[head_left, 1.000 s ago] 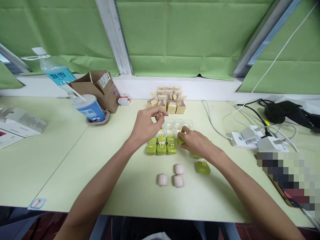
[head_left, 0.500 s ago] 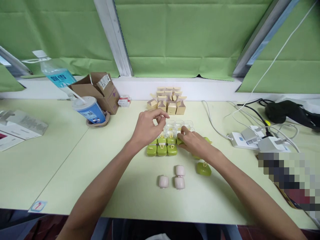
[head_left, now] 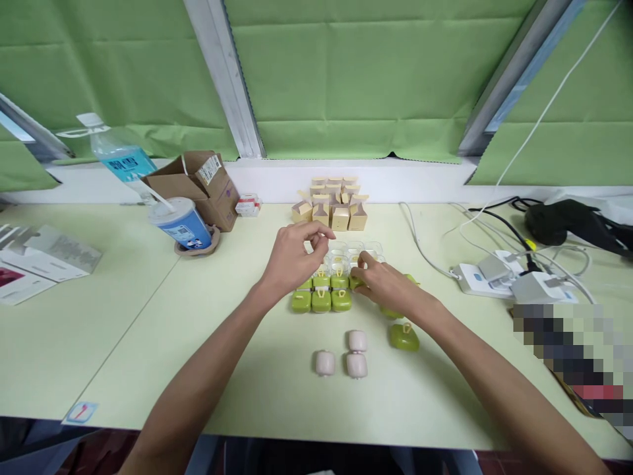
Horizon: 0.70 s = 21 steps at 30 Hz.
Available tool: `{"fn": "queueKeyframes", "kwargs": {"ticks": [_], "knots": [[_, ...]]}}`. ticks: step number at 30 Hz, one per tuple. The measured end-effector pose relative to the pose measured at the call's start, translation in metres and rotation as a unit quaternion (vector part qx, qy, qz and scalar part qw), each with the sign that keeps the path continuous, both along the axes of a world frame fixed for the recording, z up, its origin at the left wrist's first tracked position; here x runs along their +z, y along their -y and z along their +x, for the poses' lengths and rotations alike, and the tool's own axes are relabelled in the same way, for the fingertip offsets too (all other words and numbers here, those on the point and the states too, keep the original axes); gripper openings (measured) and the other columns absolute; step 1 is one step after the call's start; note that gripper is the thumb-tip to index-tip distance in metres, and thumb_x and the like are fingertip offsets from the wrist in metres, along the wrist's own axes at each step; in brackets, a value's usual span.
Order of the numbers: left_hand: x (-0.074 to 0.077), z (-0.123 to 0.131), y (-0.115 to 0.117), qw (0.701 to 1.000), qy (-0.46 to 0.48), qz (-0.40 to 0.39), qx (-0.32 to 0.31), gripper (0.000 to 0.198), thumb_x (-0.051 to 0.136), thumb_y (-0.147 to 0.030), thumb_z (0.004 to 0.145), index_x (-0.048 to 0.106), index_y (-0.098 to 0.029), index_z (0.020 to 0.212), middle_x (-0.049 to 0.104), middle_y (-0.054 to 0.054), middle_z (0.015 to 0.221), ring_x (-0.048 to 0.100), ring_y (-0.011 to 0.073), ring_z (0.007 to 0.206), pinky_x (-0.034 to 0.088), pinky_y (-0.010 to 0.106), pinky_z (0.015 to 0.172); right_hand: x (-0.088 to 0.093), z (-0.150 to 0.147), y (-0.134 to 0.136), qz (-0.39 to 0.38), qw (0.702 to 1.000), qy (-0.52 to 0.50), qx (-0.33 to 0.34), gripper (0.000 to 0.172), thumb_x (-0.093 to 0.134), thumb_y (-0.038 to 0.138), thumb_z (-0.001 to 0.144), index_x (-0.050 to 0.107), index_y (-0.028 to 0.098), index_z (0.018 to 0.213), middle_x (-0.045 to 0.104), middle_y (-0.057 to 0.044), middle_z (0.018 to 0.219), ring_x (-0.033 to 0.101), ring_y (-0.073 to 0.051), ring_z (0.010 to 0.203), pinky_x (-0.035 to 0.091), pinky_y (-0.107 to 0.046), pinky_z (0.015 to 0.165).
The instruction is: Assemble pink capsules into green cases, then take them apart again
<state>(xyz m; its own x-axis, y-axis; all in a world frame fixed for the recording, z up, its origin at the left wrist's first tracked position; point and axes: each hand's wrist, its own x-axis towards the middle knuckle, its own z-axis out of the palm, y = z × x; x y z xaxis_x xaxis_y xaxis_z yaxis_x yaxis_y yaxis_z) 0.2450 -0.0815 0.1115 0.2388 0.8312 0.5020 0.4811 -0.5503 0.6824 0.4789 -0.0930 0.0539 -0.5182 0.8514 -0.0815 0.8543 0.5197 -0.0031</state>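
Small green rounded cases with yellowish loops stand in rows, the front ones [head_left: 321, 302] facing me. Behind them is a group of clear plastic cups [head_left: 372, 248]. My left hand [head_left: 297, 257] hovers over the left side of these rows, thumb and index finger apart, with nothing seen between them. On the right, my right hand [head_left: 388, 280] has its fingers bent down onto a green case [head_left: 355, 282], partly hidden by the fingers. Another green case [head_left: 404, 336] lies under my right forearm. Pale pink rounded pieces [head_left: 357, 365] sit nearer to me.
Several small open cardboard boxes [head_left: 340, 216] stand by the wall. At left are a blue cup [head_left: 182, 224] in a holder, a brown carton [head_left: 210, 191], a water bottle [head_left: 123, 158] and a white box [head_left: 49, 260]. A power strip [head_left: 482, 280] with cables lies right.
The view has shifted slightly, so everything sits a little lower. Both hands keep nearly the same pose and place over the cases.
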Motion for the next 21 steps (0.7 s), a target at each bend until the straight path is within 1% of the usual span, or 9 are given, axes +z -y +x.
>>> {"fn": "queueKeyframes", "kwargs": {"ticks": [4,7,10,13,18,21], "knots": [[-0.001,-0.001,-0.002,1.0,0.001,-0.006,-0.003,0.02,0.058,-0.017,0.09,0.077,-0.021,0.09,0.064,-0.005,0.064,0.068,0.0144,0.062,0.049,0.028,0.065,0.002,0.002,-0.003,-0.018,1.0,-0.025,-0.002,0.021,0.07,0.027,0.104,0.077,0.02,0.123,0.062,-0.014,0.132,0.074,-0.022,0.083,0.052,-0.035,0.073],[0.0,-0.003,-0.002,1.0,0.003,-0.01,-0.006,0.019,0.058,-0.018,0.09,0.077,-0.021,0.09,0.063,-0.005,0.064,0.069,0.0142,0.061,0.049,0.028,0.065,0.001,0.004,-0.005,-0.026,0.999,-0.042,-0.003,0.019,0.069,0.028,0.105,0.078,0.02,0.12,0.062,-0.013,0.13,0.074,-0.021,0.083,0.052,-0.034,0.074],[0.0,-0.003,-0.002,1.0,0.002,-0.011,-0.006,0.019,0.058,-0.017,0.09,0.077,-0.02,0.09,0.063,-0.005,0.064,0.069,0.0137,0.059,0.049,0.028,0.065,0.0,0.006,-0.007,-0.029,0.998,-0.06,0.002,0.015,0.067,0.023,0.106,0.078,0.019,0.114,0.063,-0.012,0.127,0.073,-0.02,0.084,0.051,-0.032,0.074],[0.0,-0.004,-0.002,1.0,0.001,-0.018,-0.007,0.019,0.058,-0.018,0.091,0.076,-0.021,0.091,0.061,-0.006,0.064,0.069,0.0136,0.058,0.049,0.027,0.064,-0.002,0.008,-0.009,-0.031,0.997,-0.072,0.013,0.015,0.064,0.017,0.106,0.078,0.018,0.112,0.063,-0.012,0.126,0.072,-0.018,0.081,0.051,-0.032,0.077],[-0.001,-0.004,-0.002,1.0,-0.003,-0.02,-0.007,0.019,0.058,-0.018,0.09,0.076,-0.021,0.09,0.062,-0.005,0.064,0.069,0.0142,0.06,0.049,0.027,0.064,-0.003,0.01,-0.011,-0.033,0.996,-0.079,0.013,0.02,0.065,0.019,0.105,0.078,0.019,0.12,0.064,-0.013,0.128,0.073,-0.021,0.085,0.054,-0.034,0.083],[-0.001,-0.003,-0.003,1.0,-0.008,-0.017,-0.007,0.019,0.058,-0.018,0.09,0.076,-0.021,0.09,0.064,-0.005,0.064,0.068,0.0143,0.061,0.05,0.028,0.066,-0.002,0.011,-0.013,-0.038,0.996,-0.075,0.013,0.026,0.066,0.021,0.104,0.076,0.021,0.128,0.065,-0.013,0.132,0.074,-0.022,0.087,0.055,-0.035,0.083]]}}
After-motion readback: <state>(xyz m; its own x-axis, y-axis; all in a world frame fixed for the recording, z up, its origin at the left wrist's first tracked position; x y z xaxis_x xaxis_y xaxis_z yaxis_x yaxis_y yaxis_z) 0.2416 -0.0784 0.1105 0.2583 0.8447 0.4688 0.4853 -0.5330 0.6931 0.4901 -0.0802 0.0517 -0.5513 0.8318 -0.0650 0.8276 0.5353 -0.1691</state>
